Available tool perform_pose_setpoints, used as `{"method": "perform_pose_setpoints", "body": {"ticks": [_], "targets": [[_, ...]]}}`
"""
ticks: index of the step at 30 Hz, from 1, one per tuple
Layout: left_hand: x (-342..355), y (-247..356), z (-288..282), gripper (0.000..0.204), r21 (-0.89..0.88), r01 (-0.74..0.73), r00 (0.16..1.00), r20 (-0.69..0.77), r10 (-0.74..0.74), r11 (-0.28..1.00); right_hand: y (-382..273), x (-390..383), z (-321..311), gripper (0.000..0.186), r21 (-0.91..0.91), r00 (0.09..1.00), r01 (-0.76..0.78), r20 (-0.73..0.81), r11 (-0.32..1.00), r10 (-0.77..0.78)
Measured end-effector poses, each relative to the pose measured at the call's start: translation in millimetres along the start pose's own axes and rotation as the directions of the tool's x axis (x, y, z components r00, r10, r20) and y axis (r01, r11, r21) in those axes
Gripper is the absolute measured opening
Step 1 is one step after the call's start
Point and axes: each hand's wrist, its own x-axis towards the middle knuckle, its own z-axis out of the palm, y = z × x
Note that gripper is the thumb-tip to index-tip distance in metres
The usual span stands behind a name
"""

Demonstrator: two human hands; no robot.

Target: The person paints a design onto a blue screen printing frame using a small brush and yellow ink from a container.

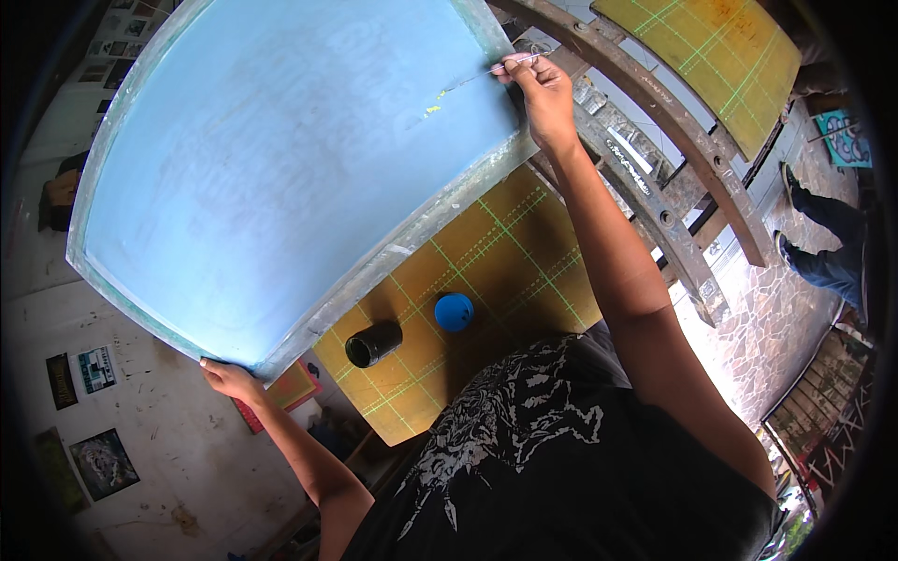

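A large screen-printing frame [398, 245] with blue-coated mesh is tilted up over the table. My left hand [232, 381] grips its lower left corner, fingers partly hidden behind the rim. My right hand [544, 98] is above the frame's right side, pinching a thin stick-like tool [475, 78]. The tool's dark slender end points left over the mesh, close to small yellow marks [433, 110]; whether it touches cannot be told. Below the frame, an open dark jar [374, 344] and a blue round lid [455, 312] rest on the table.
The yellow-brown table [510, 271] has green grid lines. Curved-looking metal rails [669, 122] run along the right, with another gridded board [711, 56] beyond. A person's legs [828, 234] show at far right. Pictures [103, 463] hang on the white wall at left.
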Motion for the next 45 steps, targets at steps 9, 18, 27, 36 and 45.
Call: {"method": "perform_pose_setpoints", "body": {"ticks": [9,18,27,36,45], "targets": [[1.8,-4.0,0.5,0.053,0.020,0.014,1.000,0.001,-0.014,1.000,1.8,-0.7,1.0,0.012,-0.040,1.000,-0.020,0.004,0.999,0.021],[-2.0,1.0,3.4,0.051,-0.041,0.038,0.999,0.011,-0.038,0.998,3.6,0.6,0.3,0.010,-0.034,1.000,0.005,0.014,0.999,-0.005],[3.7,-13.2,3.9,0.052,-0.008,0.007,1.000,0.010,-0.007,1.000,4.9,0.1,-0.2,0.013,-0.087,1.000,-0.013,0.020,0.996,0.015],[-0.4,-7.9,6.9,0.052,0.002,0.012,1.000,0.006,-0.012,1.000,5.8,0.9,-1.1,0.010,-0.050,1.000,-0.023,0.001,0.998,0.023],[4.2,-20.4,5.1,0.051,-0.037,-0.007,1.000,0.017,0.008,0.999,4.1,-0.2,1.2,0.014,-0.086,0.999,-0.052,-0.017,0.995,0.051]]}}
